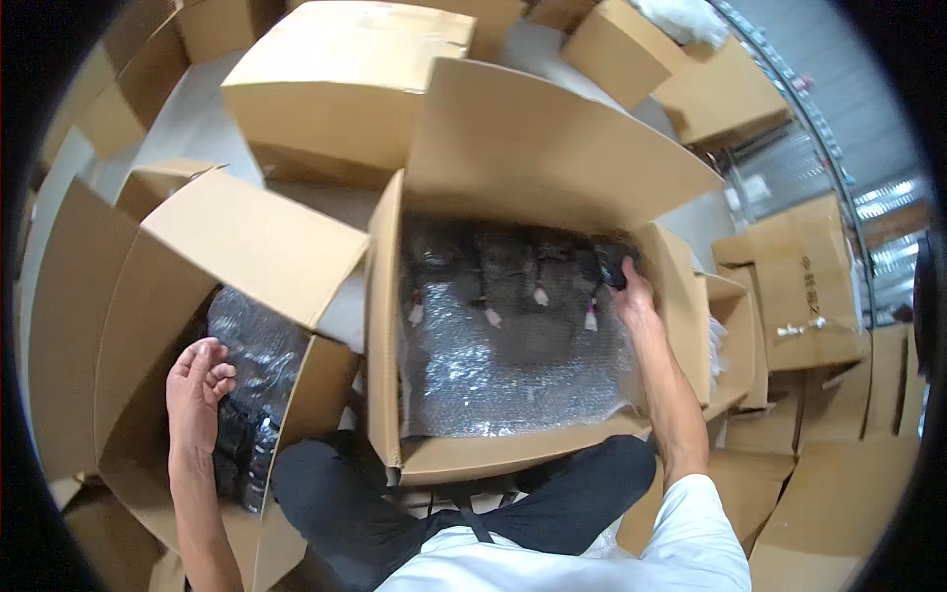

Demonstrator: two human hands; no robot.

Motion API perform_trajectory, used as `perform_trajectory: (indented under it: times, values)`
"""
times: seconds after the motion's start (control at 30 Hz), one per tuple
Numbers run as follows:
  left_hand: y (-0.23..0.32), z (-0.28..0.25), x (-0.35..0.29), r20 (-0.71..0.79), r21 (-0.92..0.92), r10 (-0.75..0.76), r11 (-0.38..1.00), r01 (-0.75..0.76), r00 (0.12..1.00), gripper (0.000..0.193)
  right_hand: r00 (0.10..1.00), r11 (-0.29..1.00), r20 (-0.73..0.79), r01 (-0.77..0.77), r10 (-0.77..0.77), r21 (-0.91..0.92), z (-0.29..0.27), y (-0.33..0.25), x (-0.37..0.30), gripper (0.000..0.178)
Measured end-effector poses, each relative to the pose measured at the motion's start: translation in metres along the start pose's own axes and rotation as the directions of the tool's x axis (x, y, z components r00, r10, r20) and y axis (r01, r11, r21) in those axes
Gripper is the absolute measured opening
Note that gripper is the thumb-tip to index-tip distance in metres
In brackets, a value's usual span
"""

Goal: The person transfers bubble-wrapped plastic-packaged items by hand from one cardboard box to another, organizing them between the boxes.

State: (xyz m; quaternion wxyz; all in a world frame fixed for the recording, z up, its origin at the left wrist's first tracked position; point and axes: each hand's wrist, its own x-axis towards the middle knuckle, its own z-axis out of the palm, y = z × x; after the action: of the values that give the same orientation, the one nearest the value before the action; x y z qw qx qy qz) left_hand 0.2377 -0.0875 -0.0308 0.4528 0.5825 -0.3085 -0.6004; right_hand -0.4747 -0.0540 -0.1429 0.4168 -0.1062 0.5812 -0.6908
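In front of me stands a large open carton, lined with clear bubble wrap. Along its far side lie several black parts, each with a short lead ending in a white plug. My right hand reaches into the far right corner, its fingers closed round a black part whose exact kind I cannot make out. My left hand hovers over the open carton on the left, fingers loosely bent and nothing seen in them. Below it are bubble wrap and dark wrapped items.
The raised flap of the large carton stands at its far side, and another flap spans toward the left carton. A closed carton sits behind. More cartons crowd the right, near a metal rack.
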Motion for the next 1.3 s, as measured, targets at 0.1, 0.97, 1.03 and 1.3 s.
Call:
perform_trajectory:
  times: [0.1, 0.97, 1.03, 1.3]
  values:
    - [-0.054, -0.076, 0.004, -0.195, 0.129, -0.155, 0.975, 0.182, 0.968, 0.023, 0.979, 0.955, -0.205, -0.066, 0.006, -0.289, -0.014, 0.072, 0.018, 0.052]
    - [-0.126, -0.069, -0.003, -0.412, 0.148, 0.074, 0.989, -0.013, 0.908, 0.063, 0.663, 0.387, 0.730, 0.637, 0.167, -0.666, 0.202, -0.016, -0.221, 0.032]
    - [-0.044, -0.029, -0.026, -0.239, 0.012, 0.290, 0.955, -0.296, 0.927, 0.064, 0.540, 0.479, 0.799, 0.646, 0.263, -0.595, 0.227, -0.027, -0.246, 0.050]
    - [0.066, 0.115, -0.085, 0.454, -0.028, 0.211, 0.974, -0.223, 0.866, 0.068, 0.526, 0.870, 0.846, 0.376, 0.083, -0.320, 0.300, -0.039, -0.310, 0.076]
